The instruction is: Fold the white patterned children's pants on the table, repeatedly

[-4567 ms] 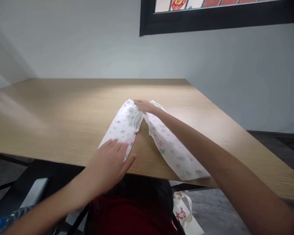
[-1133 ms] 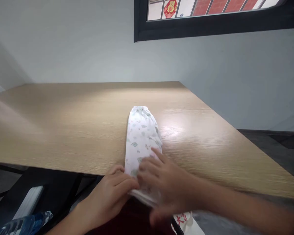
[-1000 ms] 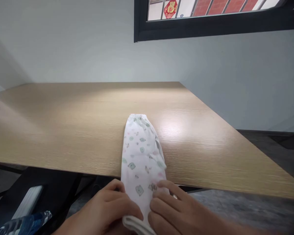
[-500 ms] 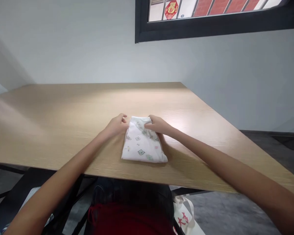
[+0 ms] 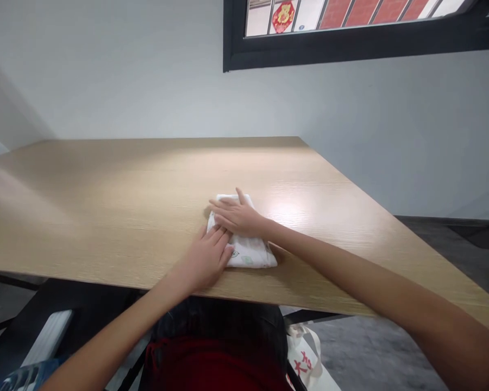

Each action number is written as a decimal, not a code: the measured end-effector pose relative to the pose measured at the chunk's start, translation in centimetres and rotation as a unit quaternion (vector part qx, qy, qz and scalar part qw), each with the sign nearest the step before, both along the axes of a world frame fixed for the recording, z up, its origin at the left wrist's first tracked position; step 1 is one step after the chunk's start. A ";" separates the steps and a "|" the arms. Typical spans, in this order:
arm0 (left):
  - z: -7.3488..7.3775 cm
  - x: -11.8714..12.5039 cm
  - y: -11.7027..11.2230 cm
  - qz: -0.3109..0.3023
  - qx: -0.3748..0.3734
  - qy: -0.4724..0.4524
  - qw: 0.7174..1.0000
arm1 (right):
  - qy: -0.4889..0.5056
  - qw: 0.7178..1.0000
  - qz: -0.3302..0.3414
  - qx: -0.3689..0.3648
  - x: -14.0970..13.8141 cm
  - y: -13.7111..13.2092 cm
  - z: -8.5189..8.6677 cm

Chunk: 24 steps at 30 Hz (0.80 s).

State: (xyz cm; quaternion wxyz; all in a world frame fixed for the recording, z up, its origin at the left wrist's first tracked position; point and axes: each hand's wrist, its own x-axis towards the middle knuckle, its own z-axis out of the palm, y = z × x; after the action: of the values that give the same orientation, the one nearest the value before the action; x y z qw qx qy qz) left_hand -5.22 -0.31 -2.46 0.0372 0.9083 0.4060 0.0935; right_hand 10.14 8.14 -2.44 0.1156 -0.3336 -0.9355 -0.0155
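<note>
A folded white cloth (image 5: 250,259) printed with small green animal faces lies on the wooden table, close to the front edge. My right hand (image 5: 239,217) rests flat across its upper part, fingers stretched to the left and thumb pointing away from me. Lower down, my left hand (image 5: 209,252) lies over the left side of the cloth with its fingers out straight. Its fingertips are right by my right hand. Both hands cover much of the cloth, so most of its print is hidden. Whether it is a garment or a plain cloth I cannot tell.
The pale wooden table (image 5: 138,179) reaches back to a grey wall with a dark-framed window (image 5: 350,46). Below the front edge at left is a black bench (image 5: 77,304) with a white item on it. A white bag (image 5: 307,358) with red characters hangs below, right of my lap.
Both hands have left the cloth's upper side edges and now lie flat on it. My right hand moved left across the top; my left hand came nearer to me, onto the left side.
</note>
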 end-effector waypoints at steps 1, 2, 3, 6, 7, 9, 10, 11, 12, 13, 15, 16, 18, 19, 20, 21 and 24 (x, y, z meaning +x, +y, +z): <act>-0.2 -0.3 -1.2 0.018 0.007 -0.001 1.000 | -0.011 1.000 -0.024 0.017 -0.2 1.0 -0.2; -0.4 -0.7 -2.3 0.032 0.013 -0.002 0.999 | -0.018 0.998 -0.052 0.037 -0.4 2.0 -0.3; -0.5 -1.1 -3.4 0.040 0.016 -0.002 0.999 | -0.023 0.995 -0.083 0.055 -0.6 2.9 -0.3; -0.3 -2.3 -4.9 0.033 0.019 -0.010 0.999 | -0.027 0.987 -0.125 0.097 -1.0 4.2 0.0; -0.1 -2.6 -4.9 0.026 0.020 -0.016 0.999 | -0.026 0.987 -0.113 0.108 -1.1 4.0 0.2; 0.2 -3.1 -4.1 0.017 0.032 -0.038 0.999 | -0.016 0.992 -0.056 0.114 -0.9 2.5 0.7; 0.4 -3.2 -3.5 0.013 0.045 -0.051 0.998 | -0.007 0.994 -0.019 0.105 -0.7 1.4 0.9; 0.5 -3.3 -2.9 0.008 0.063 -0.064 0.996 | 0.003 0.996 0.020 0.085 -0.3 0.0 1.2; 0.6 -3.4 -2.3 -0.003 0.086 -0.074 0.993 | 0.014 0.997 0.056 0.055 0.1 -1.5 1.3; 0.6 -3.4 -1.8 -0.020 0.113 -0.082 0.990 | 0.025 0.996 0.087 0.020 0.6 -3.0 1.5; 0.7 -3.6 -1.1 -0.068 0.154 -0.090 0.982 | 0.047 0.991 0.122 -0.033 1.9 -5.8 1.6; 0.8 -3.7 -1.1 -0.091 0.158 -0.095 0.979 | 0.058 0.989 0.126 -0.045 2.6 -7.0 1.6; 1.3 -4.0 -1.3 -0.119 0.119 -0.118 0.979 | 0.085 0.988 0.123 -0.046 4.2 -8.9 1.4; 1.6 -4.2 -1.6 -0.118 0.080 -0.139 0.980 | 0.098 0.986 0.124 -0.044 4.9 -9.7 1.4; 1.9 -4.4 -2.0 -0.106 0.031 -0.165 0.980 | 0.113 0.984 0.127 -0.046 5.6 -10.3 1.4; 2.2 -4.6 -2.3 -0.082 -0.020 -0.194 0.977 | 0.128 0.982 0.127 -0.054 6.1 -10.7 1.5; 3.3 -4.7 -2.4 0.026 -0.148 -0.275 0.950 | 0.180 0.972 0.060 -0.138 6.6 -11.1 2.5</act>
State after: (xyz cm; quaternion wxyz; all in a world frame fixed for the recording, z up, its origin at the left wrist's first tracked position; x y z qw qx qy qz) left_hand -9.89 -2.70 0.82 0.2790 0.8206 0.4132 0.2795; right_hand 16.73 -2.96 0.03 0.2359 -0.2866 -0.9106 0.1816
